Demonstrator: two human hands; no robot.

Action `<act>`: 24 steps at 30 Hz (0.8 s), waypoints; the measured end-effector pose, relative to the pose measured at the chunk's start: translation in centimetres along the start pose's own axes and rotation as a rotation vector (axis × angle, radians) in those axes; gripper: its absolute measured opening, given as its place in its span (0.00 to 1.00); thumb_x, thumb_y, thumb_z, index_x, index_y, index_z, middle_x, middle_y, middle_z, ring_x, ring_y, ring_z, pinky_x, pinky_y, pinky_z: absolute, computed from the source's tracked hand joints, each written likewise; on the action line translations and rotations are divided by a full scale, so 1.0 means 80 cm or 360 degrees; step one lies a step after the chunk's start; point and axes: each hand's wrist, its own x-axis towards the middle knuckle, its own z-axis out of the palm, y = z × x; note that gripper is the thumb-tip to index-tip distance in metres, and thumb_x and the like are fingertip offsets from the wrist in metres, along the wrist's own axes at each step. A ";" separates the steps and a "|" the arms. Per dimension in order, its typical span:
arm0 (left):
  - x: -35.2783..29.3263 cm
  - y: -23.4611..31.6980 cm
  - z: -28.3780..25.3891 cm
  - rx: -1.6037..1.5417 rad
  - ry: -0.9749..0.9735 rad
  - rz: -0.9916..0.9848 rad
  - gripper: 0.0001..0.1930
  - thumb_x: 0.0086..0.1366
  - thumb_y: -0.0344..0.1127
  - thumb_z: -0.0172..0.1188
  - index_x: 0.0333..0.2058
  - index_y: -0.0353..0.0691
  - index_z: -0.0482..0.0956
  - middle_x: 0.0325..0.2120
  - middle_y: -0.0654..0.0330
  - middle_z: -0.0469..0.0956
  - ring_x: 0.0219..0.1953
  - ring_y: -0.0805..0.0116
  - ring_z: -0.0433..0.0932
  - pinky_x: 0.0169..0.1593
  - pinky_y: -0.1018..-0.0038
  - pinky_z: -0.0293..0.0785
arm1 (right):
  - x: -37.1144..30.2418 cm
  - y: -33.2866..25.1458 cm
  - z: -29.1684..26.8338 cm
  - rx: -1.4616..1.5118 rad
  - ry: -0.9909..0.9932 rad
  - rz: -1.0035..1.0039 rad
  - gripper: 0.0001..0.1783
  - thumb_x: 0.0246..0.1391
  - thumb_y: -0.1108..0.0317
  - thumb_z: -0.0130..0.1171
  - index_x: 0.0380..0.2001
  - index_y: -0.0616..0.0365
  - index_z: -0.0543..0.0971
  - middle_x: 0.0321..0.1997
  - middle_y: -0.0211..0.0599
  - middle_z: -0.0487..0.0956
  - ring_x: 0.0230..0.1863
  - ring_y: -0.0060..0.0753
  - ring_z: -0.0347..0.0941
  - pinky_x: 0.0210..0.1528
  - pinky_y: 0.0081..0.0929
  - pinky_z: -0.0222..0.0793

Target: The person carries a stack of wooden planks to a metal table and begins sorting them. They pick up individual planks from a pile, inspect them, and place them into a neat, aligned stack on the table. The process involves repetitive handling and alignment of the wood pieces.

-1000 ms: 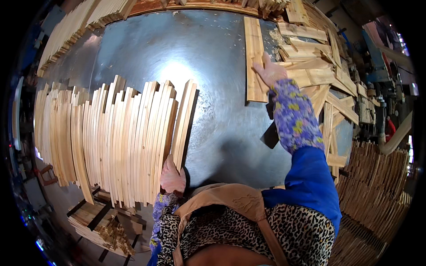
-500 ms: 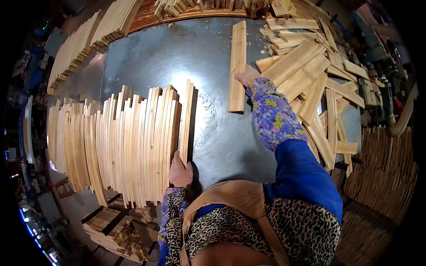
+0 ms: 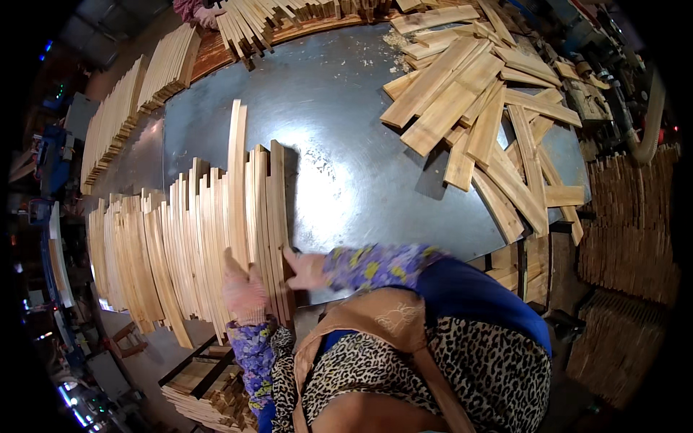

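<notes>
A long row of wooden slats [image 3: 191, 252], packed on edge side by side, lies on the left of the metal table. My left hand [image 3: 244, 292], gloved, is at the near end of one slat [image 3: 237, 169] that sticks out beyond the far ends of the others. Its thumb and fingers close round that slat's end, though motion blurs them. My right hand [image 3: 307, 270], also gloved, rests against the outer face of the row's right end. Its thumb and fingers are apart, and no loose piece shows in it.
Loose boards [image 3: 451, 94] lie in a heap on the table's right side [image 3: 346, 187]. Further slat stacks [image 3: 115, 123] stand at the far left. Another person's hand [image 3: 208, 16] touches slats at the far edge. Wood stacks [image 3: 628, 224] stand right of the table.
My right hand has come from the far middle to the row's right end, no longer holding a board out there. My left hand has shifted left onto a protruding slat. Another person's hand has appeared.
</notes>
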 end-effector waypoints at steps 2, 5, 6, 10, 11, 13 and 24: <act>0.009 -0.038 0.001 0.0228 -0.0090 -0.0242 0.37 0.73 0.43 0.62 0.74 0.38 0.58 0.61 0.39 0.78 0.60 0.39 0.80 0.60 0.53 0.80 | -0.012 0.048 -0.109 -0.0271 0.0229 -0.0351 0.40 0.68 0.48 0.58 0.77 0.58 0.66 0.63 0.60 0.79 0.61 0.59 0.80 0.62 0.53 0.77; 0.003 -0.085 0.024 0.0531 -0.0144 0.0117 0.38 0.74 0.47 0.61 0.74 0.35 0.59 0.67 0.38 0.72 0.67 0.38 0.73 0.68 0.51 0.73 | -0.064 0.110 -0.300 -0.0897 0.1193 -0.0185 0.38 0.59 0.50 0.64 0.72 0.50 0.75 0.58 0.49 0.83 0.55 0.59 0.80 0.59 0.60 0.75; 0.001 -0.093 0.028 0.0728 -0.0041 0.0235 0.37 0.73 0.49 0.62 0.71 0.31 0.64 0.69 0.38 0.68 0.70 0.38 0.69 0.70 0.53 0.71 | -0.093 0.129 -0.357 -0.1065 0.1108 0.0283 0.33 0.62 0.47 0.62 0.67 0.49 0.79 0.56 0.48 0.83 0.58 0.56 0.78 0.61 0.68 0.67; 0.007 -0.081 0.026 0.0307 -0.0172 -0.0032 0.28 0.70 0.48 0.64 0.59 0.31 0.76 0.60 0.39 0.74 0.59 0.37 0.75 0.62 0.49 0.73 | -0.216 0.198 -0.442 -0.0989 0.1276 0.0979 0.34 0.58 0.37 0.60 0.63 0.41 0.82 0.61 0.50 0.80 0.68 0.61 0.70 0.69 0.67 0.59; 0.011 -0.068 0.024 0.0245 -0.0221 0.0072 0.26 0.69 0.46 0.65 0.57 0.31 0.77 0.58 0.40 0.75 0.57 0.37 0.76 0.60 0.48 0.74 | -0.239 0.215 -0.429 -0.1065 0.1474 0.0957 0.31 0.58 0.41 0.62 0.62 0.40 0.83 0.65 0.51 0.78 0.70 0.61 0.68 0.71 0.67 0.58; 0.018 -0.034 0.026 0.0077 -0.0125 0.0304 0.24 0.67 0.43 0.65 0.54 0.32 0.77 0.54 0.41 0.76 0.54 0.36 0.77 0.57 0.46 0.75 | -0.277 0.248 -0.392 -0.0963 0.1677 0.0956 0.35 0.56 0.49 0.65 0.68 0.40 0.79 0.72 0.57 0.72 0.74 0.65 0.65 0.75 0.66 0.56; 0.099 0.431 0.266 -0.0513 -0.0163 0.1441 0.38 0.58 0.43 0.76 0.64 0.35 0.74 0.62 0.41 0.75 0.65 0.38 0.73 0.69 0.51 0.70 | -0.425 0.368 -0.260 0.1011 0.1983 0.0698 0.43 0.58 0.69 0.60 0.77 0.62 0.63 0.66 0.55 0.78 0.67 0.50 0.75 0.72 0.42 0.69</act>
